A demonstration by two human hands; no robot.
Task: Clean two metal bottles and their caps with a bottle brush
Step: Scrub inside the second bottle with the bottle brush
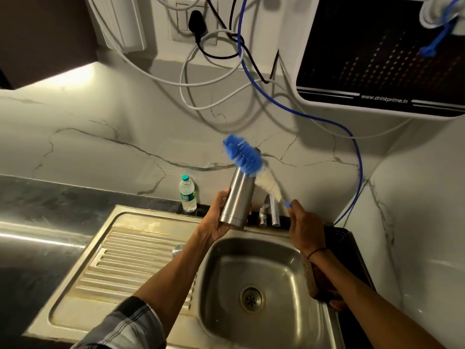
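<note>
Sink: I'm over the steel sink (254,270), basin lower centre of the frame, ribbed drainboard to its left.
Left hand: my left hand (216,219) is at centre frame, fingers wrapped round the metal bottle (237,200), gripping its lower body.
Bottle: held above the basin's far rim, tilted, mouth pointing up and away.
Right hand: my right hand (305,229), just right of centre, fingers closed on the blue handle of the bottle brush (251,163).
Brush: blue and white bristles outside, touching the bottle's mouth, tip upper centre.
Tap: the tap (270,210) stands behind the bottle.
Table: a plastic water bottle (187,193) stands against the marble wall.
Wall: water purifier (382,54) upper right, cables upper centre.
</note>
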